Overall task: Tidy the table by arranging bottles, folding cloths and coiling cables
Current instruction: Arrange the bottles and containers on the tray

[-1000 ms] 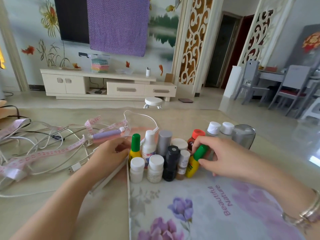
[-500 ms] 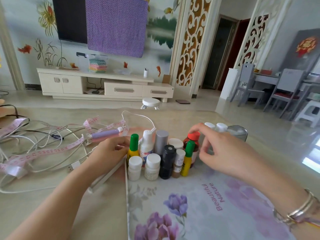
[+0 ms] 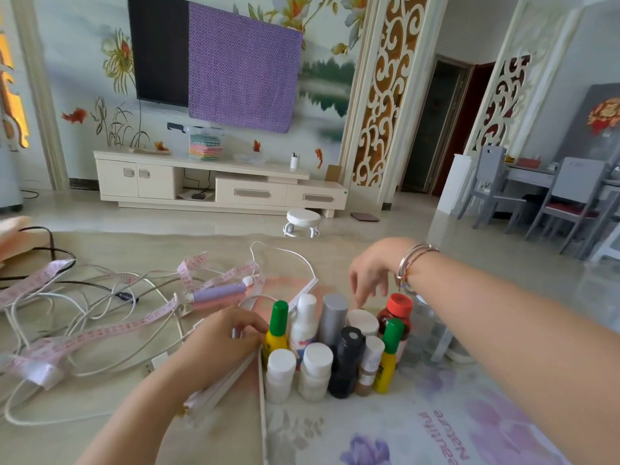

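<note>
White-capped bottles [image 3: 281, 372] stand nearest, front row of a tight cluster on the flowered cloth [image 3: 419, 427]. Left hand [image 3: 223, 340] rests w/ curled fingers against the near green-capped bottle [image 3: 277, 330]; can't tell if it grips it. Right hand [image 3: 370, 273] hovers past the cluster, fingers loosely spread, holding nothing. Best approach, I'd say: brace the left side, lower fingers slowly, nudge back bottles inward w/o toppling the red-capped one [image 3: 396, 315]. Cables [image 3: 100, 317] lie tangled far left.

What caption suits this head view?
Left hand steadies the bottle cluster while right hand reaches over it; tangled cables lie alongside.
</note>
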### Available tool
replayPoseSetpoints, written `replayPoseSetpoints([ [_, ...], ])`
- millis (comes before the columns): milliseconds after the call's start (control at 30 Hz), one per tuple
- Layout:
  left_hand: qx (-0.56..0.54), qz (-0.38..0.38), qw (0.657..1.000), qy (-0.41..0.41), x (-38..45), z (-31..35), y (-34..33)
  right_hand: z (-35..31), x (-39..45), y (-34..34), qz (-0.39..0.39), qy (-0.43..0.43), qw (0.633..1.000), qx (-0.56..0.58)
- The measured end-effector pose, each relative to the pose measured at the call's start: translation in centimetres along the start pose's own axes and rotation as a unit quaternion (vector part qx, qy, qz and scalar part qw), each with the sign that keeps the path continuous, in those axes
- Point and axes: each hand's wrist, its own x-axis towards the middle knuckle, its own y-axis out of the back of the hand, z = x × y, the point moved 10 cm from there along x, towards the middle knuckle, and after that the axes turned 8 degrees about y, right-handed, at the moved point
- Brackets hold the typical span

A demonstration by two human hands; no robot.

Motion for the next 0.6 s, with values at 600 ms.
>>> replayPoseSetpoints([
  [600,-0.008,0.03,0.999,-0.025,0.4,0.8,0.2,-0.8,-0.3,2.0,0.125,0.046,0.985,0.109],
])
